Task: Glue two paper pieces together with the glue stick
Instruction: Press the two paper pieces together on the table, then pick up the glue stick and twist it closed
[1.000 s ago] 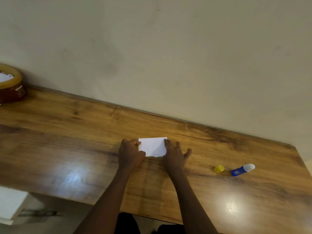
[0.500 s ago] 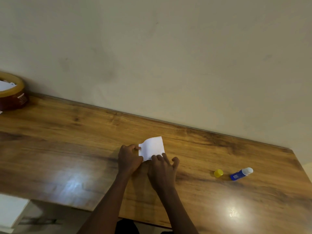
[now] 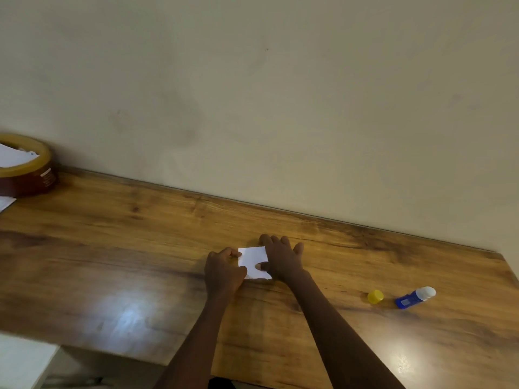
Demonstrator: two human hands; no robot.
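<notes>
A small white paper (image 3: 253, 261) lies flat on the wooden table (image 3: 112, 262), near its middle. My left hand (image 3: 223, 272) pinches the paper's left edge between curled fingers and thumb. My right hand (image 3: 280, 258) rests flat over the paper's right side, fingers spread, thumb pressing on the sheet. Whether one or two sheets lie there I cannot tell. Far to the right, the blue glue stick (image 3: 415, 297) lies on its side, uncapped, its white tip pointing right. Its yellow cap (image 3: 375, 296) sits just to its left.
A round brown tin with a yellow rim (image 3: 28, 171) stands at the far left against the wall, with white paper scraps in it. The wall runs along the table's back edge. The table's near edge crosses the lower left.
My right hand moved from the paper's lower edge up and to the right, and now lies flat on its right side. The lifted paper has been laid flat. My left hand stayed on the left edge.
</notes>
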